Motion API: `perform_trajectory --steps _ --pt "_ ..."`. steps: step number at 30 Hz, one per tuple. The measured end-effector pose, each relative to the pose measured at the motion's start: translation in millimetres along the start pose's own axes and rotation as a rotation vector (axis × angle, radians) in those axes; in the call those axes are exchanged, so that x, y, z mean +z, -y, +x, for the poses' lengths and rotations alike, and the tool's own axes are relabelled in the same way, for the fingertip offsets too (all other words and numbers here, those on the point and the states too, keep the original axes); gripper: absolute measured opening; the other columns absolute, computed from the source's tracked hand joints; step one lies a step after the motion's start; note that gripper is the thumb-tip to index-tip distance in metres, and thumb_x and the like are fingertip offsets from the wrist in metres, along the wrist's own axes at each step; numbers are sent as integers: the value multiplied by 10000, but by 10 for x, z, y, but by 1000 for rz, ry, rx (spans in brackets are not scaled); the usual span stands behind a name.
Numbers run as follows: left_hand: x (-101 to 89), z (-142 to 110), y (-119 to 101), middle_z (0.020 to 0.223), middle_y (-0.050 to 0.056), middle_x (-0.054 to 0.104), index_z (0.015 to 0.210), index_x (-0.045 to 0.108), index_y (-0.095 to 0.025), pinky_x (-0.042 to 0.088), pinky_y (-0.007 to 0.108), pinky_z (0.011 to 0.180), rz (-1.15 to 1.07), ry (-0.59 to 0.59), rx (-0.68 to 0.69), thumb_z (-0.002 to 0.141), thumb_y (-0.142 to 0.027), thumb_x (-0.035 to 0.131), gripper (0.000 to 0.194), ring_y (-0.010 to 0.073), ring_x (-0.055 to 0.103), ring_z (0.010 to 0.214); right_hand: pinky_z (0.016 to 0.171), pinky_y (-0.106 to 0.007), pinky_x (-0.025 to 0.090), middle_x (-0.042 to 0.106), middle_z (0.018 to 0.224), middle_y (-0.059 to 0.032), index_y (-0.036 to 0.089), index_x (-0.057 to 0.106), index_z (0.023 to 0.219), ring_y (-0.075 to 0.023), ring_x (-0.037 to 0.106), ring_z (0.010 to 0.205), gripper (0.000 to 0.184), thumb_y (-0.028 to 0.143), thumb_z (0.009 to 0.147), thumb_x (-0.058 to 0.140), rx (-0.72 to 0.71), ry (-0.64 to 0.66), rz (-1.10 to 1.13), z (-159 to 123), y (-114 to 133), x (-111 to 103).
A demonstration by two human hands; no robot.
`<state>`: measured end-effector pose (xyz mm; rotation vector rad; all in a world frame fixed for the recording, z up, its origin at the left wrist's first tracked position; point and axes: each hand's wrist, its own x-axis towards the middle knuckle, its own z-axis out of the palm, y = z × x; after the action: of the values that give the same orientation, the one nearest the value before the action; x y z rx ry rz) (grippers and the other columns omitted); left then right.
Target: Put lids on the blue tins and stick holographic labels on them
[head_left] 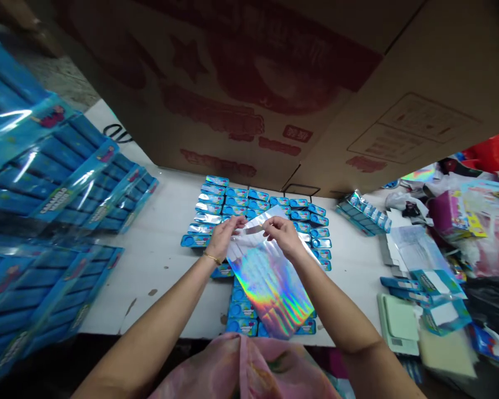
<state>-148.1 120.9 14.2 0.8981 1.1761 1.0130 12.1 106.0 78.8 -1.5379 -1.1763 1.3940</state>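
A shiny rainbow holographic bag [274, 288] hangs slanted between my arms over rows of small blue boxes [237, 202]. My left hand [227, 235] pinches its upper left corner, a thin bracelet on the wrist. At the bag's upper right, my right hand [283, 235] has thumb and fingers closed on the top edge. Between the two hands runs a narrow strip along the bag's opening, too small to make out clearly. More blue boxes [243, 327] lie under the bag at the table's near edge, partly hidden by it.
A large cardboard box [233, 100] rises behind the rows on the white table [158, 221]. Wrapped packs of blue boxes [58, 183] are stacked at left. At right stand another wrapped pack [363, 213], a pale green scale [399, 321], opened blue cartons [436, 288] and plastic clutter.
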Motion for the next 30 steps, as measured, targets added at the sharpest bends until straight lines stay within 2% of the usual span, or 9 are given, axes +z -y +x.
perform_trajectory --steps 3,5,7,12,15,18,22,26,30 --pt "-194 -203 -86 871 61 645 956 605 -162 415 248 640 -215 8 -151 668 -479 578 428 153 587 791 447 -193 354 525 537 27 155 558 623 -90 491 498 139 289 594 586 90 15 198 35 -49 262" --pt "-367 -280 -97 745 24 632 922 606 -151 396 222 597 -255 -51 -187 560 -377 700 437 116 573 677 430 -185 331 537 567 26 155 564 625 -86 494 501 156 295 571 606 141 14 276 33 -118 476" --pt "-576 -329 -83 664 -4 603 893 607 -138 375 205 559 -247 -117 -181 509 -314 733 441 86 538 599 422 -185 309 533 561 28 153 565 620 -82 479 488 191 322 558 628 176 -15 299 24 -221 733" --pt "-1134 -366 -10 634 -16 586 897 595 -123 361 203 529 -92 -263 -100 502 -300 717 450 79 515 566 464 -203 312 479 497 51 152 562 599 -77 409 468 218 365 598 611 96 -241 182 25 -553 1465" --pt "-1367 -304 76 644 -13 591 868 586 -126 392 223 559 4 -305 -87 477 -291 711 442 90 526 567 522 -218 346 513 539 33 155 568 617 -100 444 518 208 357 665 554 29 -343 -9 51 -699 1770" --pt "-1492 -209 201 628 -16 579 830 580 -125 423 251 609 74 -320 -66 467 -288 693 413 104 538 576 613 -244 370 568 630 -9 159 583 640 -132 492 617 201 329 721 512 -70 -378 -315 73 -764 1897" --pt "-1575 -118 351 638 -8 583 848 579 -126 441 267 635 179 -327 -19 514 -284 641 375 112 542 580 715 -297 344 606 734 -56 168 608 685 -180 509 763 192 284 776 485 -145 -355 -665 77 -772 1938" --pt "-1642 -56 430 703 6 599 877 592 -142 449 273 670 301 -328 16 543 -250 614 351 113 551 605 711 -308 321 606 764 -68 175 614 711 -197 501 803 201 271 806 466 -157 -336 -805 82 -774 1969" --pt "-1670 10 495 704 5 584 873 596 -134 456 276 679 268 -327 -22 515 -221 631 371 117 556 629 694 -308 309 600 779 -75 176 611 718 -201 493 805 196 252 809 455 -162 -303 -900 106 -786 1988"
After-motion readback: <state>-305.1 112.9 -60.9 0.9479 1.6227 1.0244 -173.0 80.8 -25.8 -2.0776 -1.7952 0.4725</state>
